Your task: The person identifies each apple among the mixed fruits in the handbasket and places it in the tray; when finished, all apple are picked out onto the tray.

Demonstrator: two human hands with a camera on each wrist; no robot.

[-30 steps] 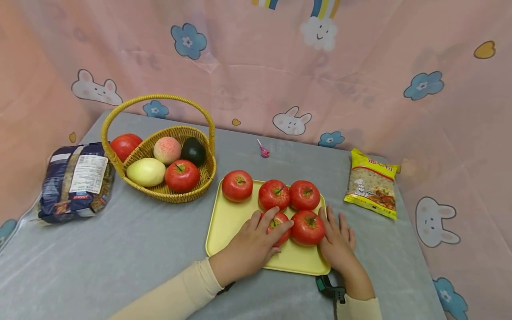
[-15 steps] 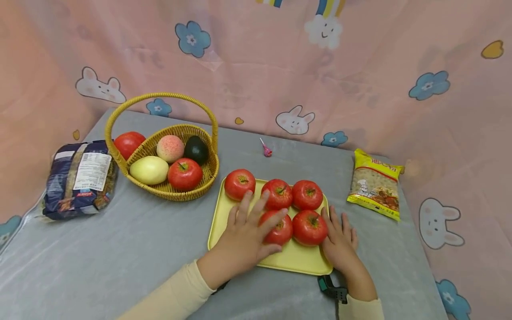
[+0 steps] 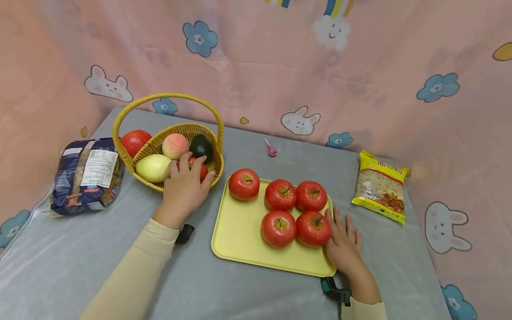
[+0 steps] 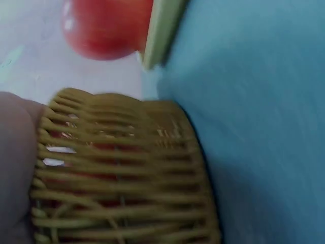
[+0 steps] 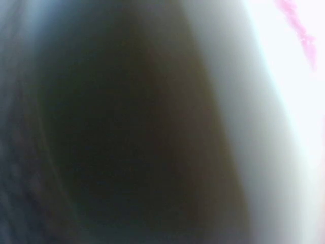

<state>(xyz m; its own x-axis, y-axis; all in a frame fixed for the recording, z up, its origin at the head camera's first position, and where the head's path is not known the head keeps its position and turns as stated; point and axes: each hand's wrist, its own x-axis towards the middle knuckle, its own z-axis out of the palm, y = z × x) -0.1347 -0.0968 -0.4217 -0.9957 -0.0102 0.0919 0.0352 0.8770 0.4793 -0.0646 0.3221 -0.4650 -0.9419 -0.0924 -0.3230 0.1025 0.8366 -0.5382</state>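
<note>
My left hand is over the front of a yellow wicker basket, its spread fingers across a red apple that they partly hide. Its thumb lies near the basket's right rim. In the left wrist view the woven side of the basket fills the lower part. A pale yellow oval fruit, a peach and a dark avocado lie around that apple. My right hand rests at the right edge of a yellow tray, fingertips beside the front right apple. Several red apples sit on the tray.
A dark blue packaged bag stands left of the basket, and a red round fruit shows behind the handle. A lollipop lies behind the tray. A yellow food packet is at right. The right wrist view is dark and blurred.
My left hand has left the apple at the tray's front and moved left and away to the basket's apple. My right hand has stayed at the tray edge.
</note>
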